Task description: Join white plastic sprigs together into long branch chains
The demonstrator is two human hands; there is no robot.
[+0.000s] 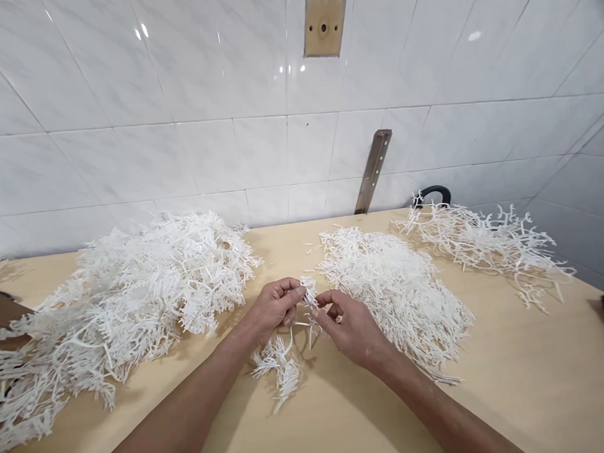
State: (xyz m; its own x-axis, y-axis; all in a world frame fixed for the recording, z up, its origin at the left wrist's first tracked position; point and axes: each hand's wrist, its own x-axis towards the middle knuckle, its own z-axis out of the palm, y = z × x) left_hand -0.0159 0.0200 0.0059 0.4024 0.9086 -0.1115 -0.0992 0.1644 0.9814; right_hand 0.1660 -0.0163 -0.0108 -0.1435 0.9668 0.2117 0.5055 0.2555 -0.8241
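Observation:
Between my two hands, near the middle of the table, is a small white branched piece (309, 291). My left hand (279, 303) pinches its left side between thumb and forefinger. From the right, my right hand (347, 321) has its thumb and forefinger closed at the piece's lower edge. A white branched sprig (281, 369) hangs or lies just below my left hand; its link to the held piece is unclear. Right of my hands spreads a pile of short white strands (395, 286).
A large heap of white branched pieces (159, 279) covers the left of the table. Bare white branching stems (483, 238) lie at the back right, beside a black curved handle (438, 192). A metal strip (374, 171) leans on the tiled wall. A brown object (3, 320) stands far left.

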